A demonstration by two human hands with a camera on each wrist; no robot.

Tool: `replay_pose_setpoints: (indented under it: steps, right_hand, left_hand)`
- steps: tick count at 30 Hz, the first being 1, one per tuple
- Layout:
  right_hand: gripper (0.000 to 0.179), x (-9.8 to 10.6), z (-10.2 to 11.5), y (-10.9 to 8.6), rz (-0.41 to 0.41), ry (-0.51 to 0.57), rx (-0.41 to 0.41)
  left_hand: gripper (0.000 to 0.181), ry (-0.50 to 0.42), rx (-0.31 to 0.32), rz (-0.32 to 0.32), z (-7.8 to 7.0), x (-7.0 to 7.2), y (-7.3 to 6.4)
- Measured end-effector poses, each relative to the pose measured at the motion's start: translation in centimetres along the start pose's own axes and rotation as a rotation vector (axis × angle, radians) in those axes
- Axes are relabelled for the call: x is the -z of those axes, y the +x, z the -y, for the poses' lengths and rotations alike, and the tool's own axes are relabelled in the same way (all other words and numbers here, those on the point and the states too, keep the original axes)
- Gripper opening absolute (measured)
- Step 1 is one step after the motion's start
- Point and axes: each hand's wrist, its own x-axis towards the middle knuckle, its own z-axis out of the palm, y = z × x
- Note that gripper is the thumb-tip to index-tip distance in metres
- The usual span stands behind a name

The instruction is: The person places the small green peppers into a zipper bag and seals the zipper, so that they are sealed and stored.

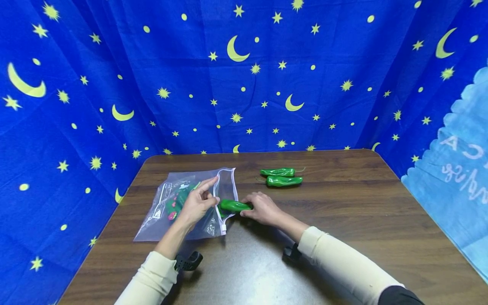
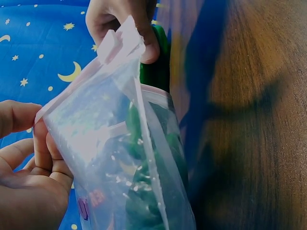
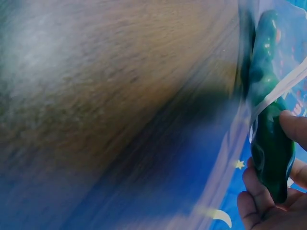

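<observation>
A clear zip bag (image 1: 160,228) with a pale slider edge lies on the left of the table, its mouth facing right. Green peppers show through its plastic in the left wrist view. My left hand (image 1: 196,206) pinches the upper edge of the bag's mouth between thumb and finger, lifting it. My right hand (image 1: 263,208) grips one end of a green pepper (image 1: 233,206), thumb on one side and fingers on the other. The pepper's far end is in the bag's opening, also seen in the right wrist view, where the bag's rim crosses the pepper (image 3: 273,143).
Two more green peppers (image 1: 281,172) lie side by side on the wooden table (image 1: 343,212), behind my right hand. A blue curtain (image 1: 267,84) with moons and stars hangs behind the table. A light blue cloth (image 1: 457,169) hangs at the right.
</observation>
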Motion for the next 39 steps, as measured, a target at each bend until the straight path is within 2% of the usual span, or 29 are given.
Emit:
replay_pose_setpoints:
  steps: [10, 20, 27, 34, 39]
  right_hand:
    - [0.033, -0.2, 0.5, 0.7, -0.002, -0.050, 0.075]
    - [0.032, -0.5, 1.1, 1.2, 0.003, -0.073, 0.111]
    - [0.032, -0.7, 1.3, 1.9, 0.032, -0.104, 0.149]
    - [0.032, -1.2, 1.6, 2.5, 0.044, -0.120, 0.155]
    - [0.031, -1.3, 1.8, 2.7, 0.056, -0.119, 0.146]
  left_hand:
    - [0.067, -0.007, -0.003, 0.004, -0.1, 0.0, 0.0]
    - [0.066, -0.002, -0.011, 0.004, -0.1, 0.0, -0.1]
    - [0.066, 0.003, -0.014, 0.015, 0.0, 0.0, -0.1]
    - [0.066, -0.007, -0.014, 0.013, 0.0, 0.0, -0.1]
    - [0.066, -0.010, -0.009, 0.016, -0.5, 0.0, -0.4]
